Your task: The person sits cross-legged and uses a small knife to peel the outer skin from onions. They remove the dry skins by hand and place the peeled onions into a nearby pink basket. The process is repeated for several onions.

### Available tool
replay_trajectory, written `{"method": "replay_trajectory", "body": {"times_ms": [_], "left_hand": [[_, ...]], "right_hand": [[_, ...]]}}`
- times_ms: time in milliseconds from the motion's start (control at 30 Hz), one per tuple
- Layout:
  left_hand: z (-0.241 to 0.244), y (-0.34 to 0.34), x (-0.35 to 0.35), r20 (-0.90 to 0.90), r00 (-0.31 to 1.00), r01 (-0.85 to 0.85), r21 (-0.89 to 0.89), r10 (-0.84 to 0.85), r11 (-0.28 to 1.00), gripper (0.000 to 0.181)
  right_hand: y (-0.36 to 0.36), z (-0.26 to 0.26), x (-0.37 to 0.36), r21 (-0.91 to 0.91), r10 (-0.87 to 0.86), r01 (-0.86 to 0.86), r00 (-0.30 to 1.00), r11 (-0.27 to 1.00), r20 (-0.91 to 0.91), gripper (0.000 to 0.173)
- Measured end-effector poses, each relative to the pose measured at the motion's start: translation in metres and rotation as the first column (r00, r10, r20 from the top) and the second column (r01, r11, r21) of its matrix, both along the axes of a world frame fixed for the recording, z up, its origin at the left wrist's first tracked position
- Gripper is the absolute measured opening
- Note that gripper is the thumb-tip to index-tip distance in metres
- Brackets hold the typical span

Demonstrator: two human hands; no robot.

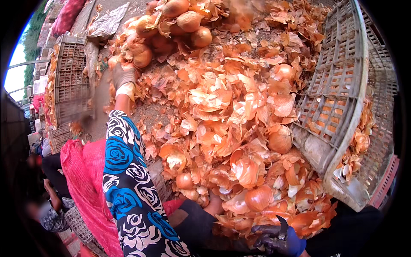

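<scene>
My left arm, in a blue, black and white rose-patterned sleeve, stretches toward a heap of whole onions (189, 22). At its end, my left hand (123, 77) in a brownish glove meets the near edge of the heap; the fingers are hard to make out against the onions. Low in the view is my right hand (269, 239), in a dark glove with a blue cuff, gripping a small knife with a curved blade (282, 226) that points up. Loose onion skins (212, 96) cover the ground between, with single onions (280, 138) among them.
A grey plastic crate (334, 93) stands tilted at the right, with onions and skins behind its slats. Another crate (71, 80) is at the left. Red mesh fabric (86, 170) lies beside my sleeve. A seated person (56, 202) is at the lower left.
</scene>
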State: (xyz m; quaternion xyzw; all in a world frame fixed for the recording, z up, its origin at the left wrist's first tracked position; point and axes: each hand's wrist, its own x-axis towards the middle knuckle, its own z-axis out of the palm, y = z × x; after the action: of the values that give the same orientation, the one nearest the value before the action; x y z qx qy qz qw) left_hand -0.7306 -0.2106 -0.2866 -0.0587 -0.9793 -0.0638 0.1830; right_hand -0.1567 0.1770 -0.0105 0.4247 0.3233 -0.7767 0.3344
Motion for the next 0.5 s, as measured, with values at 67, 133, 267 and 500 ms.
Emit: {"method": "replay_trajectory", "body": {"times_ms": [67, 133, 267, 500], "left_hand": [[-0.006, -0.001, -0.007, 0.215, 0.971, -0.114, 0.049, 0.101, 0.992, 0.072], [-0.007, 0.040, -0.004, 0.303, 0.945, -0.115, -0.045, 0.124, 0.992, 0.076], [0.009, 0.026, -0.003, 0.438, 0.864, -0.253, -0.045, 0.247, 0.966, 0.079], [0.020, 0.086, 0.067, 0.508, 0.855, -0.364, 0.453, 0.100, 0.814, 0.073]], "right_hand": [[0.001, -0.004, -0.004, 0.008, -0.030, 0.030, 0.999, 1.000, 0.017, 0.049], [-0.002, -0.005, -0.009, 0.052, -0.098, 0.095, 0.994, 0.994, 0.046, 0.049], [-0.001, -0.014, -0.003, 0.007, -0.131, 0.131, 0.991, 0.991, 0.029, 0.055], [0.012, -0.054, 0.061, -0.440, -0.021, 0.017, 1.000, 0.898, -0.005, 0.072]]}}
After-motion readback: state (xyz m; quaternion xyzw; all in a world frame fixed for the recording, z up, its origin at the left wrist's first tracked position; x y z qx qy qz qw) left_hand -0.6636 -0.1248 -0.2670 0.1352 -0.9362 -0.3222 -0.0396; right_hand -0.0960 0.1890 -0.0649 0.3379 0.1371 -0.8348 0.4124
